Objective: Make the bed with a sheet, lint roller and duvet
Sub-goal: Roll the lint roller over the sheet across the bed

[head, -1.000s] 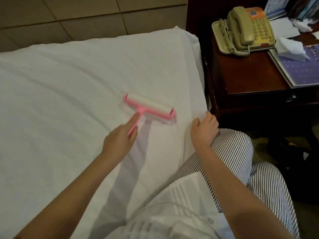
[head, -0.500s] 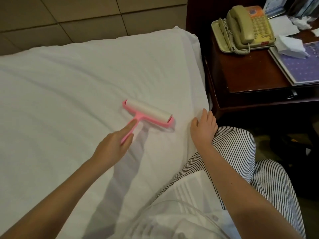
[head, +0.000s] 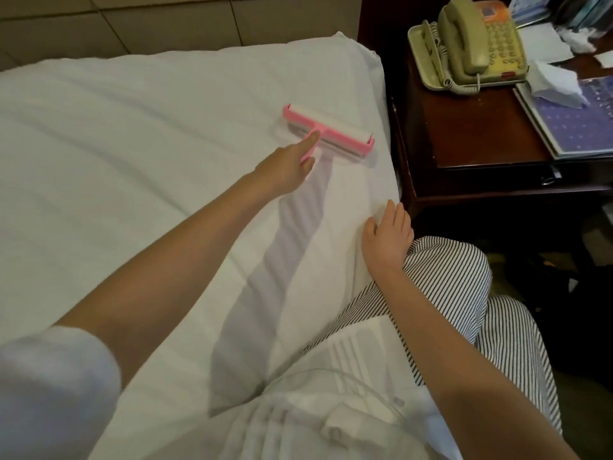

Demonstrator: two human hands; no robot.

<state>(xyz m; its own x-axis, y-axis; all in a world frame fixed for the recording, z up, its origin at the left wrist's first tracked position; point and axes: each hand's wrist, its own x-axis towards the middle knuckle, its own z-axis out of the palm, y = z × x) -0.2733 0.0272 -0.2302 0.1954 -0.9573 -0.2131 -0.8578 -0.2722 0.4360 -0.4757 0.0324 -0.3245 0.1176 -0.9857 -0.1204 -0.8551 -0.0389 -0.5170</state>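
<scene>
A pink plastic lint roller with a white sticky drum sits flat on the white fitted bed sheet, toward one o'clock from the centre of the view and close to the mattress's right-hand edge. The left hand grasps its short handle, forefinger laid straight along the stem, arm at full stretch. At four o'clock from the roller, the right hand rests released on the sheet's edge, fingers loose, holding nothing, just above a knee in black-and-white striped trousers.

The sheet looks spread and smooth, so the step in hand appears to be the lint-rolling. The next move likely calls for even strokes across the unrolled cloth toward nine o'clock, with steady downward pressure. No duvet is in view.

At two o'clock, a dark wooden bedside tabletop carries a beige corded telephone.
</scene>
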